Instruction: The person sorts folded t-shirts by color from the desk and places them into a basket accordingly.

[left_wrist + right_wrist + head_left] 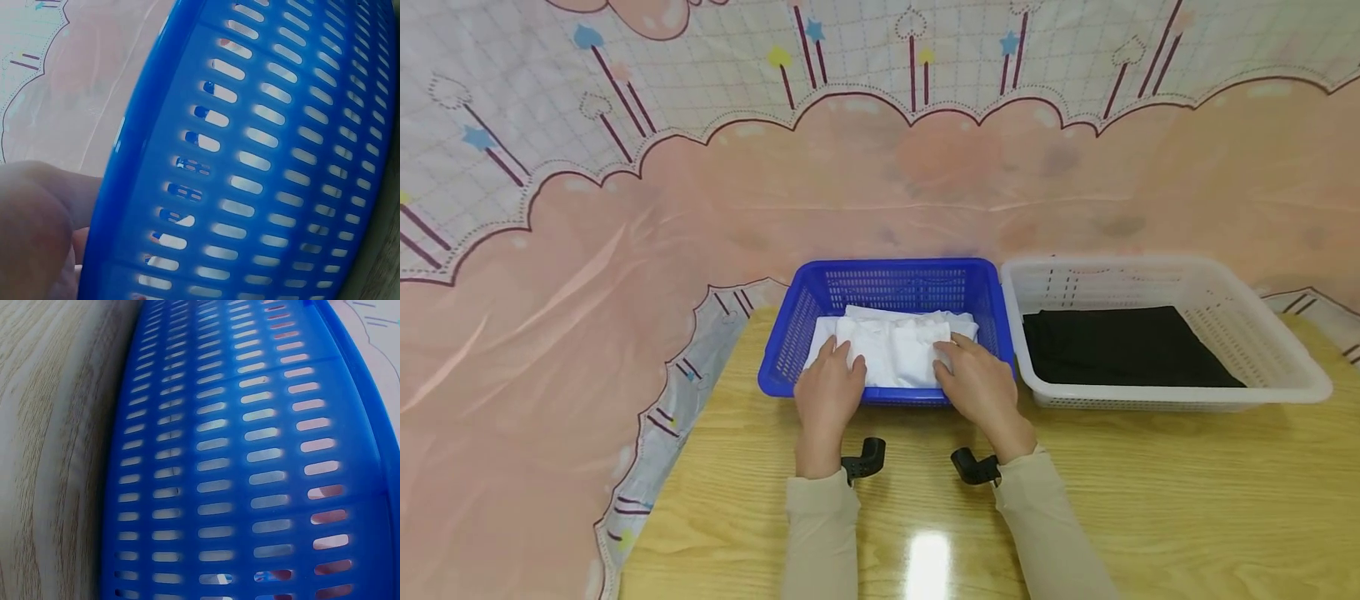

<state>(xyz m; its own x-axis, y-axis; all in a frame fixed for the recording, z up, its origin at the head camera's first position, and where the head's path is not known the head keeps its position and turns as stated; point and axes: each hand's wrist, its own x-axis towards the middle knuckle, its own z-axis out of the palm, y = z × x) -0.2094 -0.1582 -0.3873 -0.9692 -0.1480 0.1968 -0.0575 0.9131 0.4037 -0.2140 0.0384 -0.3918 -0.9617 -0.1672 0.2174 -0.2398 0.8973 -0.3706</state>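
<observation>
White folded cloth (895,350) lies in layers inside the blue plastic basket (901,267). At its left side, my left hand (830,387) reaches over the basket's near rim and grips the top piece between thumb and fingers. My right hand (979,383) holds the same piece by its right side, fingers bent over the edge. In the left wrist view, part of the left hand (31,231) shows beyond the basket wall (250,156), its fingertips hidden. The basket's slotted wall (250,450) fills most of the right wrist view, which hides the right hand.
A white plastic basket (1165,395) stands against the blue one's right side, with folded black cloth (1120,346) in it. Both rest on a wooden table (1150,483). Behind and at the left hangs a pink patterned curtain (850,192).
</observation>
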